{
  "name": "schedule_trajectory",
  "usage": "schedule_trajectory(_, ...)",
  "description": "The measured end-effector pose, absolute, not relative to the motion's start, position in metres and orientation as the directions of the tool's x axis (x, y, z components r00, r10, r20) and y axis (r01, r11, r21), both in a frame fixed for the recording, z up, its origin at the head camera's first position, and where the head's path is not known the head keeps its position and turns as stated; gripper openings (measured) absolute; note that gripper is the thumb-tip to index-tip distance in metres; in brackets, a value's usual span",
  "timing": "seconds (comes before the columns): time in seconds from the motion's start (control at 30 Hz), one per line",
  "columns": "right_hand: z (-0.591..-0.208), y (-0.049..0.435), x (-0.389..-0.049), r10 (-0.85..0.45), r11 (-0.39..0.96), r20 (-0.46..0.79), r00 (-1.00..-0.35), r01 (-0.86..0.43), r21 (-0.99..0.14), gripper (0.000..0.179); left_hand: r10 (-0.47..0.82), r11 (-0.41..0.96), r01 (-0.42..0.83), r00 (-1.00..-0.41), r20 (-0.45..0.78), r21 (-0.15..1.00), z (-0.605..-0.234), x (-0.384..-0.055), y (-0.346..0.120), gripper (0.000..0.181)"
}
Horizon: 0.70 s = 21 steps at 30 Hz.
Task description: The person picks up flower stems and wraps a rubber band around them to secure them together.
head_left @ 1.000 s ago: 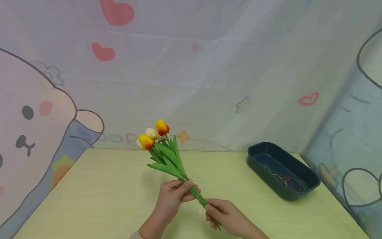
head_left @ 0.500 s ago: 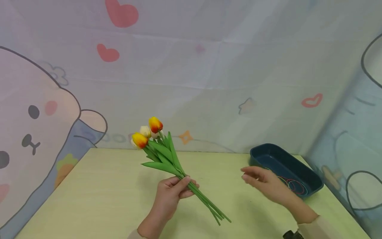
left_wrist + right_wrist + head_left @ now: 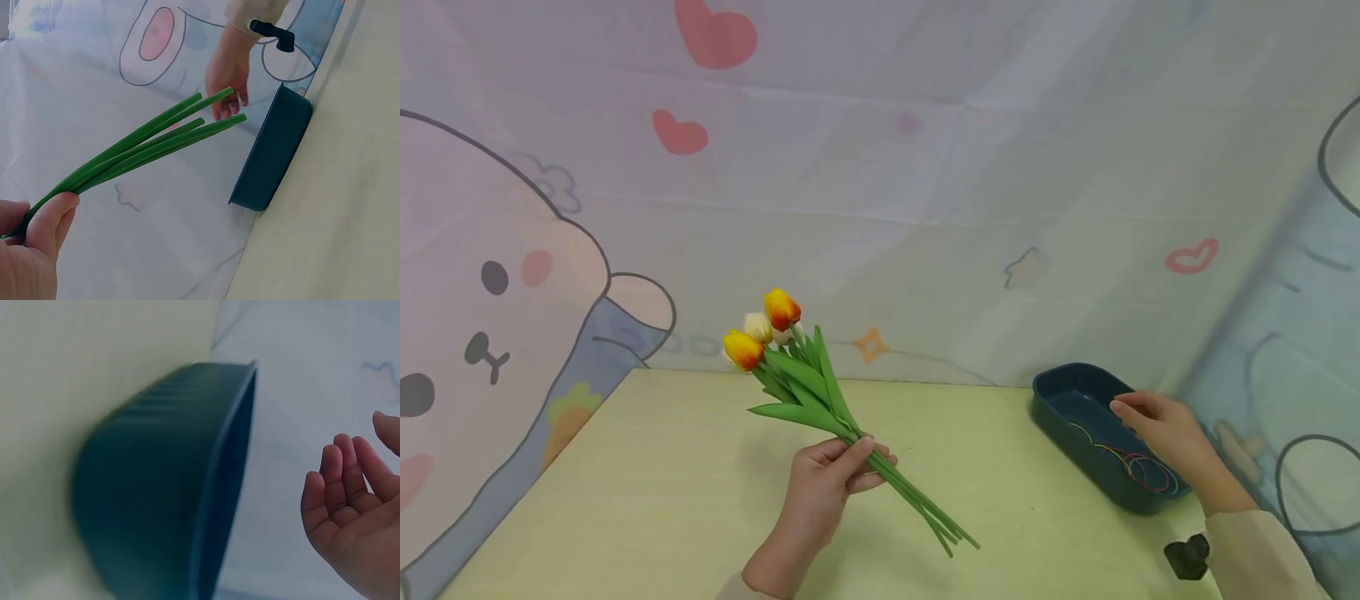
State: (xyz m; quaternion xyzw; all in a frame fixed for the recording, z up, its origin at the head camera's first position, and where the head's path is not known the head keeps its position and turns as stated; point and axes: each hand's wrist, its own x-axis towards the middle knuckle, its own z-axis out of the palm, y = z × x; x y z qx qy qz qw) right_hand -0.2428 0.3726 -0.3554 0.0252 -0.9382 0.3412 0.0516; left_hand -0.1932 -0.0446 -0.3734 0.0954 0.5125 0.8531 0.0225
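Observation:
My left hand [image 3: 829,483] grips a bunch of tulips [image 3: 808,383] by their green stems, thumb across the front. Orange-yellow and white blooms point up and left in the head view, while the loose stem ends [image 3: 200,125] spread out beyond the thumb in the left wrist view. Above the dark blue basin [image 3: 1075,450] hovers my right hand [image 3: 1168,429], holding nothing. In the right wrist view its fingers [image 3: 344,478] are loosely bent and apart from the thumb. Inside the basin lie several thin coloured rubber bands [image 3: 1142,472].
The pale yellow-green table [image 3: 685,483] spans the lower view. A printed cloth backdrop [image 3: 887,192] with hearts and a bear hangs behind it and at the sides. A small black device [image 3: 1187,557] sits at my right wrist.
My right hand has let go of the stem ends and moved right, up over the basin. The left hand keeps its grip on the tulips, drifting slightly left in view.

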Motion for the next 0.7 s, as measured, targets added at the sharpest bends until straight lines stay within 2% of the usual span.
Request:
schedule_trajectory(0.23, -0.389, 0.396, -0.259, 0.062, 0.791, -0.026, -0.998, 0.065, -0.609, 0.075, 0.134, -0.465, 0.043, -0.984, 0.118, 0.884, -0.372, -0.193, -0.045, 0.025)
schedule_trajectory(0.47, -0.407, 0.401, -0.268, 0.1, 0.832, -0.015, -0.995, 0.092, -0.546, 0.076, 0.124, -0.467, 0.04, -0.986, 0.11, 0.883, -0.372, -0.193, -0.045, 0.031)
schedule_trajectory(0.7, -0.412, 0.411, -0.269, 0.141, 0.854, -0.06, -0.988, 0.152, -0.498, 0.072, 0.151, -0.475, 0.057, -0.978, 0.145, 0.878, -0.372, -0.193, -0.041, 0.023)
